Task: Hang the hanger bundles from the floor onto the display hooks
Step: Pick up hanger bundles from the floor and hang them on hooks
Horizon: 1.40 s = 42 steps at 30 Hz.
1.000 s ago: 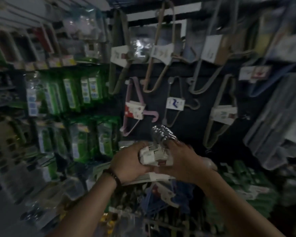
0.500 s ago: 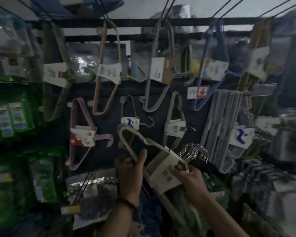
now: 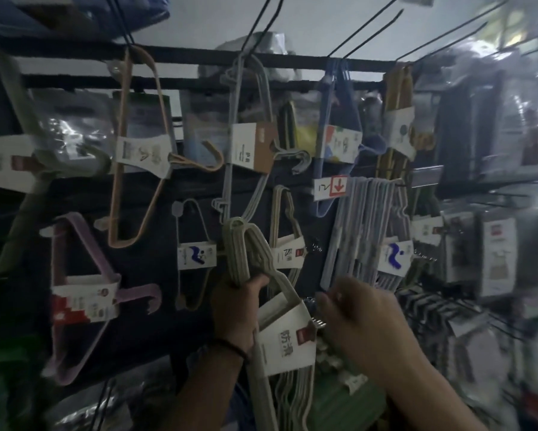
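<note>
Beige hanger bundle (image 3: 242, 245), left hand (image 3: 236, 309) gripping, right hand (image 3: 361, 315) (grip unclear)

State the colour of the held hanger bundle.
The hanger bundle is pale beige; head view.

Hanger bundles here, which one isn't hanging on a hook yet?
The beige hanger bundle with the white label, gripped by the left hand. The others, like the purple hanger bundle and the blue hanger bundle, are hung up.

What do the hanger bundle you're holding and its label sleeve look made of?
The hanger bundle: thin beige rods, matte, probably flocked or coated wire; blur leaves it open. Its label sleeve: white printed card, matte, folded around the rods.
</note>
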{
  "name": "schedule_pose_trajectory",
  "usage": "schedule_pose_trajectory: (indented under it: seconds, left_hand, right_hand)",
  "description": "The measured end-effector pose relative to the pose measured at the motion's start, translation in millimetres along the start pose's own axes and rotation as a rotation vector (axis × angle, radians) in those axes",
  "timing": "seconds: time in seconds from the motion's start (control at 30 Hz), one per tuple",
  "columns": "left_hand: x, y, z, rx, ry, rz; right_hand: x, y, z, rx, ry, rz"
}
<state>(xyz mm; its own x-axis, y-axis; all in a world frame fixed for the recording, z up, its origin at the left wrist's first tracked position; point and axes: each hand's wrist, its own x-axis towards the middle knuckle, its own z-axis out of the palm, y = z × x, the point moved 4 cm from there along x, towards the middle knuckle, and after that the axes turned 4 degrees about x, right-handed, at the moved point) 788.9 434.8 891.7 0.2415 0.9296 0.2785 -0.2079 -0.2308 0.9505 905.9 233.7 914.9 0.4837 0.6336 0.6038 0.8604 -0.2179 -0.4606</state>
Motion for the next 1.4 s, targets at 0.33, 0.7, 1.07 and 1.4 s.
schedule_pose_trajectory:
  seconds: [0.33, 0.7, 1.07, 1.4]
  left_hand:
    - [-7, 15, 48, 0.085, -0.341, 0.227]
    - [48, 37, 27, 0.626, -0.064, 0.594]
    - [54, 66, 29, 0.787, -0.325, 0.792]
    - [52, 61, 25, 0.734, -0.225, 0.621]
  right_hand:
    - [56, 13, 53, 0.066, -0.043, -0.099]
    - [106, 86, 25, -0.098, -0.004, -0.197]
    - [123, 90, 16, 0.012, 0.356, -0.314]
    - [174, 96, 72, -0.046, 0.091, -0.077]
